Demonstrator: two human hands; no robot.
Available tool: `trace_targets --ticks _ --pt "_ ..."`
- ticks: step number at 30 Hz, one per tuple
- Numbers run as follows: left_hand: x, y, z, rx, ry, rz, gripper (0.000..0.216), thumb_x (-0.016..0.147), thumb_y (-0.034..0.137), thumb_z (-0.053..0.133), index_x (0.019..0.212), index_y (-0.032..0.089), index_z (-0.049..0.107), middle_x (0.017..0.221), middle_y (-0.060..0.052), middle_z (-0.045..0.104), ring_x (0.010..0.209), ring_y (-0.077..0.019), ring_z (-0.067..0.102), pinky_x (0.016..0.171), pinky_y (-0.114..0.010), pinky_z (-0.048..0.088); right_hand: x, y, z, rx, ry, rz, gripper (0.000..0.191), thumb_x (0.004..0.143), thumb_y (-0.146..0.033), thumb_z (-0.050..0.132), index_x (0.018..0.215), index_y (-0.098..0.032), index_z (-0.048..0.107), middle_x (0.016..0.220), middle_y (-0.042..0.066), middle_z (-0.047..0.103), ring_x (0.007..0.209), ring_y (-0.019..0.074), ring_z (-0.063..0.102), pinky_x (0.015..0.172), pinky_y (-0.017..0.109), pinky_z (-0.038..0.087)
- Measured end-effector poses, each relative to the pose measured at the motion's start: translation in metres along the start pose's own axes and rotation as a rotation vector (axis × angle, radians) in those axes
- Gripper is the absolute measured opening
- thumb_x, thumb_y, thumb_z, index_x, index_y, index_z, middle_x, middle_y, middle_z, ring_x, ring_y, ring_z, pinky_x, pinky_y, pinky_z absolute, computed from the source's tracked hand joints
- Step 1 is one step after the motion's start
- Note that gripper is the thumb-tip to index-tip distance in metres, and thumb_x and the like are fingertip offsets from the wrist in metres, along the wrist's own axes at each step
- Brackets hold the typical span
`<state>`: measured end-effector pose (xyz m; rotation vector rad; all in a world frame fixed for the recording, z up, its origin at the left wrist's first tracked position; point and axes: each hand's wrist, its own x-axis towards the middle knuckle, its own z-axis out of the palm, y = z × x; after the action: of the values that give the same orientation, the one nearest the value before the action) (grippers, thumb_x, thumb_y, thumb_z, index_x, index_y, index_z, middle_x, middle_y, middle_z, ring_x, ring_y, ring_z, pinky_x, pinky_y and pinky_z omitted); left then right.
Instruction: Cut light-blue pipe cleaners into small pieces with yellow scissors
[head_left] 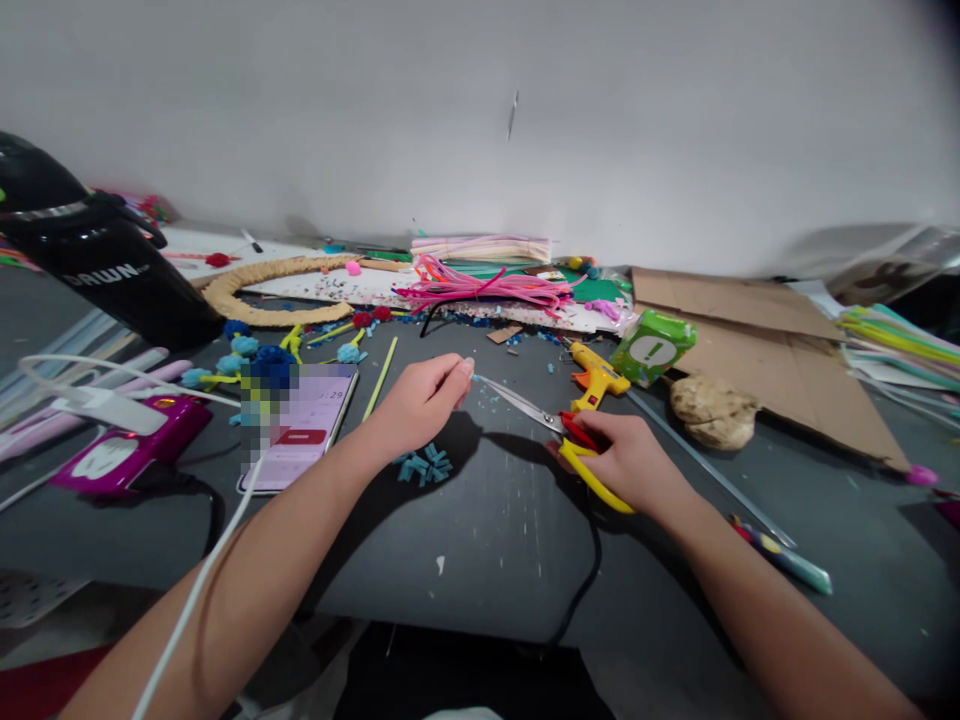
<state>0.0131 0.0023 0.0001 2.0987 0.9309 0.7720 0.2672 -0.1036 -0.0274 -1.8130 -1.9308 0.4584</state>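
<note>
My right hand (626,458) is closed round the red and yellow handles of a pair of scissors (521,402). The blades look nearly together and point left, their tips close to my left fingertips. My left hand (426,398) is pinched, with a tiny bit of blue showing at the fingertips; the rest of what it holds is hidden. Below that hand a small heap of cut light-blue pieces (424,465) lies on the grey table (480,560). Just left of it rests a thin yellow-green stem (381,378).
Left stand a phone (319,420), a purple power strip (142,450) with a white cable, and a black bottle (112,260). Behind are pink pipe cleaners (487,290) and a tan ring (277,290). Right lie a yellow glue gun (596,375), a green box (654,347) and cardboard (795,385).
</note>
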Motion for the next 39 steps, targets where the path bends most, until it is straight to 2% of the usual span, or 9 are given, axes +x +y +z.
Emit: trace_targets --ticks 4,11,18,39 --pt "-0.0003 -0.0002 0.0002 0.002 0.003 0.001 0.041 0.100 0.040 0.036 0.067 0.018 0.045 0.062 0.003 0.047 0.061 -0.0116 0.046 0.061 -0.026 0.034 0.0000 -0.0003 -0.0002 0.002 0.017 -0.006 0.028 0.076 -0.037 0.064 0.062 -0.020 0.046 0.057 -0.004 0.043 0.057 0.0111 0.034 0.052 0.025 0.029" --pt "-0.0008 0.0002 -0.0004 -0.035 0.032 -0.025 0.045 0.100 0.041 0.037 0.063 0.017 0.045 0.059 0.003 0.045 0.058 -0.0111 0.044 0.059 -0.026 0.034 -0.0001 0.0032 0.0030 0.076 0.025 0.039 0.033 0.073 -0.042 0.068 0.065 -0.021 0.044 0.059 -0.005 0.045 0.057 0.0109 0.037 0.053 0.024 0.031" --pt "-0.0002 0.0043 -0.0010 -0.043 0.050 -0.038 0.046 0.099 0.039 0.040 0.059 0.017 0.045 0.055 0.003 0.045 0.055 -0.0105 0.042 0.057 -0.026 0.033 0.0000 0.0032 0.0026 0.050 0.007 0.021 0.030 0.075 -0.042 0.067 0.066 -0.020 0.048 0.059 -0.003 0.048 0.057 0.0112 0.037 0.052 0.024 0.031" --pt "-0.0003 0.0022 -0.0002 -0.025 0.008 -0.007 0.043 0.100 0.040 0.036 0.066 0.017 0.047 0.061 0.003 0.047 0.060 -0.0112 0.045 0.060 -0.025 0.035 0.0001 0.0030 0.0014 -0.002 -0.004 0.000 0.029 0.076 -0.040 0.064 0.065 -0.020 0.046 0.059 -0.004 0.041 0.058 0.0112 0.033 0.052 0.025 0.027"
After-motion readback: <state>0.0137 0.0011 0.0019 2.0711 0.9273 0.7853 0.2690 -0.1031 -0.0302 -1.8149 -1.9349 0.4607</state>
